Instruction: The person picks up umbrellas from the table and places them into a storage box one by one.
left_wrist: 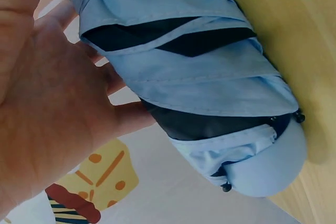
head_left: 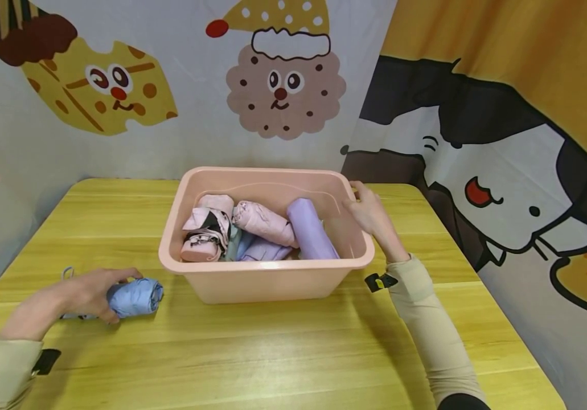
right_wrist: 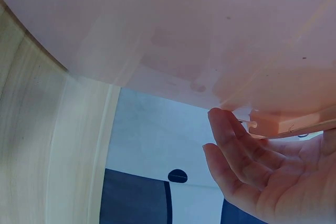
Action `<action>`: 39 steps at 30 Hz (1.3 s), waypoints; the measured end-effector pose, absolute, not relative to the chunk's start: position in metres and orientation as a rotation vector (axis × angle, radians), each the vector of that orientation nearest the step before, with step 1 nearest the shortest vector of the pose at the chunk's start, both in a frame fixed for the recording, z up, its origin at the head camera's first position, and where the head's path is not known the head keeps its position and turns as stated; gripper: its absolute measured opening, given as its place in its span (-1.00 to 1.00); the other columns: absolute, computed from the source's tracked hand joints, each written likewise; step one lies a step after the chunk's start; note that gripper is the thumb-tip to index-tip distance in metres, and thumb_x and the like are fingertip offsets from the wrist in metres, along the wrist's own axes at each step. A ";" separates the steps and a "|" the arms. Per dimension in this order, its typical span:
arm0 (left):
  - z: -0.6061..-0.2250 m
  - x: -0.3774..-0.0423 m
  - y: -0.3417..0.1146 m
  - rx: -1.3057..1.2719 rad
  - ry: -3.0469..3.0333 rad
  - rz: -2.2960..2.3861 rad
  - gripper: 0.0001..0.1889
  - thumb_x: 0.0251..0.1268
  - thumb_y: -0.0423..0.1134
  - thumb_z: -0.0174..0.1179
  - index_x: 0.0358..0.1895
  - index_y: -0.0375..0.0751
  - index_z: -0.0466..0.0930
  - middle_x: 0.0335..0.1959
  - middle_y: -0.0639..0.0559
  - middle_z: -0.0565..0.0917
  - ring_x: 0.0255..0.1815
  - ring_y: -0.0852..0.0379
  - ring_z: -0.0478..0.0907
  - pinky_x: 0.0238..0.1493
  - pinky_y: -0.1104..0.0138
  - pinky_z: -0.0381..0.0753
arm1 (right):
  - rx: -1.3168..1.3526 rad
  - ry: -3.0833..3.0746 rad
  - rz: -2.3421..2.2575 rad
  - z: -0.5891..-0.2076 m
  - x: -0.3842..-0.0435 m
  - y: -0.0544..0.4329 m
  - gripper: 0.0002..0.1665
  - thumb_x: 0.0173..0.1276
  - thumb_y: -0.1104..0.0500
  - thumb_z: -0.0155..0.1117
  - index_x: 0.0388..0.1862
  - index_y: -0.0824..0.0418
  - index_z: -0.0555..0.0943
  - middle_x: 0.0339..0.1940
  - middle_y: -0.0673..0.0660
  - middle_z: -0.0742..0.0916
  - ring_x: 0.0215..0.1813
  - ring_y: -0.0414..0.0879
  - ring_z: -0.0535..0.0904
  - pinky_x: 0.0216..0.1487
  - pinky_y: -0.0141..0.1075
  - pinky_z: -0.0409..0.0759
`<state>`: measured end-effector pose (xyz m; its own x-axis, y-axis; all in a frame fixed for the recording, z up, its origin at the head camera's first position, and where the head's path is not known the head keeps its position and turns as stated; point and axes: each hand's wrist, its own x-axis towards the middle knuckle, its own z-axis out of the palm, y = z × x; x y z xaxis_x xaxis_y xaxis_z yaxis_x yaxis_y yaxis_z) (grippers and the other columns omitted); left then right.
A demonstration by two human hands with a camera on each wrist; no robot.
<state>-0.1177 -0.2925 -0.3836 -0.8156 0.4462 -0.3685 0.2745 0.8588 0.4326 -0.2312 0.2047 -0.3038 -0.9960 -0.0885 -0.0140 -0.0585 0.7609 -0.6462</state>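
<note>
A folded light-blue umbrella lies on the table at the left. My left hand grips it from above, thumb on the near side and fingers on the far side. In the left wrist view, the wrapped canopy shows dark gaps between its folds and a smooth rounded end. A pink plastic tub stands at the middle. My right hand holds its right rim, with the fingers curled under the lip outside. Inside the tub lie a purple rolled umbrella and a pale pink one.
More rolled bundles share the tub, including a pink one with black print at its left. The wooden table extends towards me. A printed curtain hangs close behind the tub and along both sides.
</note>
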 end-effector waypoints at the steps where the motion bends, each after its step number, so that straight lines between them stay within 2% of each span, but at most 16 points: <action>1: -0.384 -0.118 -0.292 0.532 2.566 0.509 -0.22 -0.35 -0.24 0.55 0.11 -0.16 0.40 -0.10 -0.21 0.60 -0.20 0.01 0.52 -0.28 0.24 0.49 | -0.123 2.908 -1.065 -0.304 -0.231 0.205 -0.35 0.41 0.11 -0.05 0.43 0.29 0.19 0.18 0.39 0.55 0.11 0.22 0.55 0.08 0.03 0.57; 17: -0.389 -0.113 -0.296 0.635 2.650 0.526 -0.26 -0.44 -0.20 0.55 0.05 -0.08 0.50 -0.14 -0.09 0.65 -0.22 0.10 0.53 -0.29 0.31 0.49 | -0.117 2.895 -1.064 -0.304 -0.230 0.205 -0.35 0.41 0.12 -0.06 0.45 0.27 0.18 0.22 0.38 0.52 0.15 0.22 0.53 0.12 0.05 0.56; 27: -0.388 -0.112 -0.298 0.691 2.705 0.505 -0.27 -0.44 -0.20 0.54 0.05 -0.14 0.51 -0.14 -0.08 0.67 -0.22 0.10 0.56 -0.29 0.34 0.51 | -0.116 2.901 -1.056 -0.305 -0.229 0.205 -0.35 0.42 0.11 -0.06 0.44 0.28 0.18 0.23 0.38 0.52 0.15 0.22 0.53 0.12 0.05 0.55; 39: -0.383 -0.115 -0.296 0.724 2.855 0.417 -0.27 -0.39 -0.28 0.54 0.09 -0.22 0.51 -0.06 -0.27 0.66 -0.17 -0.09 0.61 -0.27 0.13 0.60 | -0.127 2.904 -1.067 -0.305 -0.230 0.206 -0.35 0.41 0.12 -0.06 0.44 0.27 0.18 0.25 0.38 0.51 0.18 0.23 0.52 0.14 0.07 0.54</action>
